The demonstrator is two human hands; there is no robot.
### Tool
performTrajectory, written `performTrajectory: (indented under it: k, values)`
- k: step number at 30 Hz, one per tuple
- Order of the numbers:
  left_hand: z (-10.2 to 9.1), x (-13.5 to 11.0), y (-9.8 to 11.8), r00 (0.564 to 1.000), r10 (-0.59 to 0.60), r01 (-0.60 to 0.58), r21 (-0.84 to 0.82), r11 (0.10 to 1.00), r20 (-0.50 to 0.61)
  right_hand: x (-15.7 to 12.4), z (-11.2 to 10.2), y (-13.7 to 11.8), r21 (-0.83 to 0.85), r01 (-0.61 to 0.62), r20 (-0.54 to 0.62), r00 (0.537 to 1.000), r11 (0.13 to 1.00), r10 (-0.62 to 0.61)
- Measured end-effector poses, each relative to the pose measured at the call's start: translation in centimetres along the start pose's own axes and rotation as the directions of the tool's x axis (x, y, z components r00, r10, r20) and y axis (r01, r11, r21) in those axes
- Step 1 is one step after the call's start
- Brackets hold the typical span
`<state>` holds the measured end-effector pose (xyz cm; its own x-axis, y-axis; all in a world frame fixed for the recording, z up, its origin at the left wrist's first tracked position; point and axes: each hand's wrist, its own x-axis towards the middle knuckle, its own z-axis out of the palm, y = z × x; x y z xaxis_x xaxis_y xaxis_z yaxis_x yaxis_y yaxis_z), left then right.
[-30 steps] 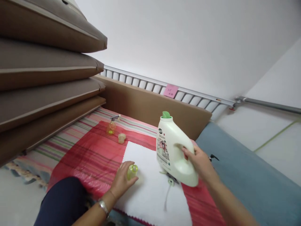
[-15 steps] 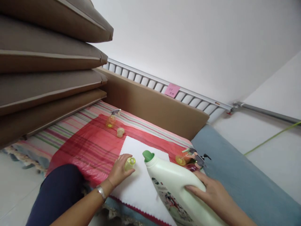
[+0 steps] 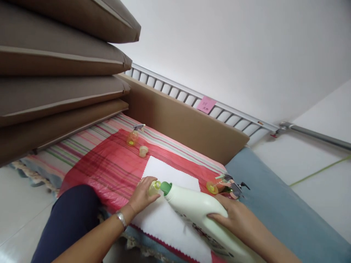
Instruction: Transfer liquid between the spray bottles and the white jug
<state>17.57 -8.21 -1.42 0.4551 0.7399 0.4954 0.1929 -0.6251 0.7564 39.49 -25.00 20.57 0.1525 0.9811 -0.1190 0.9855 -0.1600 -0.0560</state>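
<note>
My left hand (image 3: 142,199) is closed round a small clear yellow bottle (image 3: 154,187) standing on a white cloth (image 3: 170,223). My right hand (image 3: 236,223) grips a large white detergent jug (image 3: 200,215), tipped well over so its green spout (image 3: 165,187) lies right beside the small bottle's mouth. The white cloth lies on a red plastic sheet (image 3: 109,168) spread over a striped mat (image 3: 79,146).
A small spray bottle (image 3: 133,136) and a loose cap (image 3: 143,151) sit at the far side of the red sheet. More small spray bottles (image 3: 225,185) lie at its right edge. Stacked brown cushions (image 3: 55,80) rise on the left. A cardboard panel (image 3: 186,128) stands behind.
The jug went from upright and lifted to tipped over, and its spout has come down and left to the small bottle. My left hand kept hold of the bottle.
</note>
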Motion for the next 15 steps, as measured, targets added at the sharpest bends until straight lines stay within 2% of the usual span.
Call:
performTrajectory:
  k: [5, 15]
  values:
    - [-0.1, 0.2, 0.3, 1.000, -0.003, 0.003, -0.004, 1.000, 0.003, 0.7, -1.1, -0.7, -0.017, -0.025, 0.020, 0.999, 1.000, 0.026]
    - [0.0, 0.5, 0.5, 1.000, -0.011, 0.011, -0.003, 1.000, 0.005, 1.6, -3.0, -1.4, -0.088, 0.000, 0.002, 1.000, 0.996, 0.000]
